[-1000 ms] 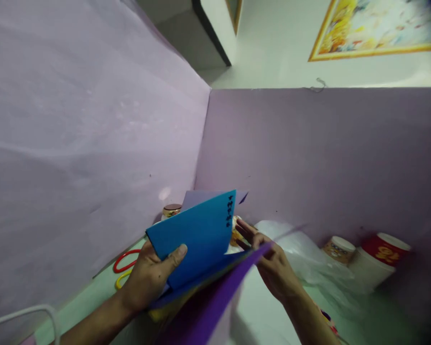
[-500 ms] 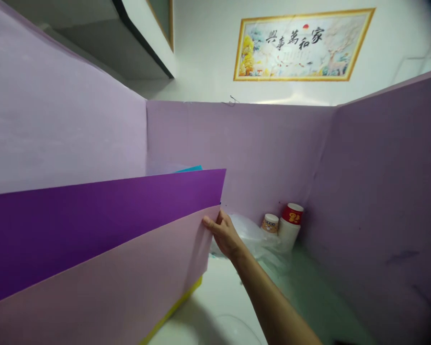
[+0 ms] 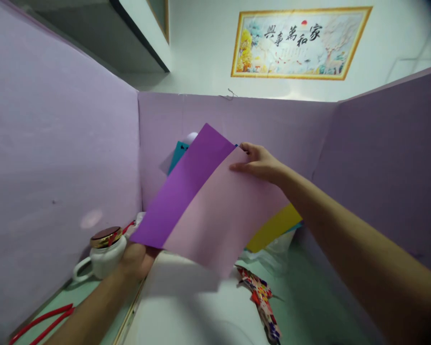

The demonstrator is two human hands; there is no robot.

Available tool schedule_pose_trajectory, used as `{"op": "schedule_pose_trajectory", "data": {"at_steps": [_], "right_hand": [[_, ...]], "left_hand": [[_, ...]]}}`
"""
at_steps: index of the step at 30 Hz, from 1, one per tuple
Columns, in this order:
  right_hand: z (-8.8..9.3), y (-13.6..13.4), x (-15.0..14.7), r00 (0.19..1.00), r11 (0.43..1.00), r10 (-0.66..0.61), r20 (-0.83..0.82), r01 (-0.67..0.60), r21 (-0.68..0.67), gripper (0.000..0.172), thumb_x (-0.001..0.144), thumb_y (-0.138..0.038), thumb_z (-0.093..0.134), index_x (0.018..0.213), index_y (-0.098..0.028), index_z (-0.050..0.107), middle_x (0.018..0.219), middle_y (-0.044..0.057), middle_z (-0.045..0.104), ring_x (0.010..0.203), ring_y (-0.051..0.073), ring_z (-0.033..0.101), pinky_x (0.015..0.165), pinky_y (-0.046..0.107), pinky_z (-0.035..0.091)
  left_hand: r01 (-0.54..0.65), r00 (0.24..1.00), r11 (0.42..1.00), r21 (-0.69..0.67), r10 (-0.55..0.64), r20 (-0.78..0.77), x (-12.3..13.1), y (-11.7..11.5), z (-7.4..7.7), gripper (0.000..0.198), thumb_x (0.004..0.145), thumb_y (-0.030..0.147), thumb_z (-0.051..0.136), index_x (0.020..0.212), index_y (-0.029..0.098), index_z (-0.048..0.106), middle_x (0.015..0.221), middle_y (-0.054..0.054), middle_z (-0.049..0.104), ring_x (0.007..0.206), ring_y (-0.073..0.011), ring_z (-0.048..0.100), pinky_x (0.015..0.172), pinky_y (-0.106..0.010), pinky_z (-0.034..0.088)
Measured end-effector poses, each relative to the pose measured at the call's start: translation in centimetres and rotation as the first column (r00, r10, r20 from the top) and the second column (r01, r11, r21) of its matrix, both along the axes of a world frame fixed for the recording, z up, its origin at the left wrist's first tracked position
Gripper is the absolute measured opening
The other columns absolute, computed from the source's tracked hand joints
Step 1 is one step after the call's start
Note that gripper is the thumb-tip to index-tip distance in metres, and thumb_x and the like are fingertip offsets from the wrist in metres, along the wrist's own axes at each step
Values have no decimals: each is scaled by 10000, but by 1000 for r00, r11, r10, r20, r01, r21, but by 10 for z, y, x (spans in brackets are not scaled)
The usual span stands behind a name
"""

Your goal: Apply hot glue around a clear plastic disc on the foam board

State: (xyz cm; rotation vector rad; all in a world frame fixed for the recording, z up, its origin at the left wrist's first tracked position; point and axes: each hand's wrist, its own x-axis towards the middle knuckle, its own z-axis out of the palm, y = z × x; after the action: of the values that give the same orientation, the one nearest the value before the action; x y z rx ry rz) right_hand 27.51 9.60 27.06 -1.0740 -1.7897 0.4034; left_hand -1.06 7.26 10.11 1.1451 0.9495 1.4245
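Colored sheets of paper are spread at a slant above the white surface. A pink sheet [image 3: 211, 211] lies in front of a purple sheet [image 3: 187, 187], and a yellow sheet [image 3: 273, 227] shows below on the right. My right hand [image 3: 256, 163] is closed on the pink sheet's upper edge, thumb in front and the other fingers partly hidden behind. My left hand [image 3: 140, 258] is at the purple sheet's lower left corner, its fingers hidden by the paper. A teal piece [image 3: 177, 155] with dark marks pokes out behind the purple sheet.
At left stands a white mug [image 3: 107, 256] with a gold-rimmed lid, near red handles or straps [image 3: 45, 318]. A patterned colorful strip [image 3: 260, 299] lies right of the white board [image 3: 187, 316]. Lilac panels [image 3: 273, 124] enclose three sides. Clear plastic [image 3: 276, 249] sits behind.
The sheets have swung up and toward the middle, now tilted. My right hand has moved up and right with them. My left hand has come into view at lower left.
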Motion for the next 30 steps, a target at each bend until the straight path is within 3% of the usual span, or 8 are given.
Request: {"op": "schedule_pose_trajectory", "data": {"at_steps": [4,8,14,19,22,25,28,30], "right_hand": [[5,31,16,921,984,-178,345,172,48,184,658,-167,720,788,-141,592,682,-41,578,612,122,567,585,293,485],[-20,68,1,786,970,-214,580,241,31,161,840,-260,555,951,-147,588,912,15,616,751,136,601,656,313,506],[-50,93,-28,607,940,-270,747,334,69,283,861,-290,524,1118,-173,529,1092,60,582,886,177,599,744,378,504],[-53,91,-7,425,840,-474,771,481,251,294,855,-295,531,1124,-176,528,1130,65,567,947,198,580,794,413,480],[-68,79,9,360,766,-599,716,520,379,317,848,-287,540,1147,-184,518,1219,73,516,1060,234,521,878,474,418],[-92,60,17,361,699,-694,623,546,462,410,825,-249,565,1216,-182,462,1326,90,421,1173,277,423,946,520,332],[-118,29,18,429,723,-674,601,552,416,400,740,-156,623,1132,-138,548,1282,133,483,1163,298,436,971,479,310],[-134,-4,17,494,742,-648,580,581,334,312,728,-158,612,1039,-137,604,1207,139,553,1091,286,507,924,423,375]], "left_hand": [[170,963,930,-325,-87,255,3,-18,-60,147,750,257,576,808,127,612,680,-46,656,546,-122,585,507,-237,467],[186,967,924,-334,-112,230,4,-40,-100,193,689,309,642,688,120,600,565,-17,609,397,-70,469,355,-165,307],[157,972,929,-335,-86,218,2,-37,-102,235,651,354,663,644,131,588,536,3,576,363,-61,428,335,-166,265],[168,973,915,-366,-96,208,2,-37,-105,274,623,399,681,622,141,587,511,6,570,346,-60,418,322,-167,252],[135,981,921,-365,-73,178,6,-38,-107,321,590,436,698,589,136,583,481,14,550,319,-49,393,310,-161,221],[102,985,933,-346,-47,165,9,-37,-108,348,579,459,696,583,130,581,477,17,545,311,-47,390,313,-160,222],[100,990,929,-357,-56,131,7,-35,-107,319,603,437,674,617,130,589,506,12,560,342,-57,417,334,-168,262],[102,994,931,-351,-80,77,4,-36,-102,289,626,418,647,648,135,593,534,8,570,384,-66,439,367,-177,306]]}}
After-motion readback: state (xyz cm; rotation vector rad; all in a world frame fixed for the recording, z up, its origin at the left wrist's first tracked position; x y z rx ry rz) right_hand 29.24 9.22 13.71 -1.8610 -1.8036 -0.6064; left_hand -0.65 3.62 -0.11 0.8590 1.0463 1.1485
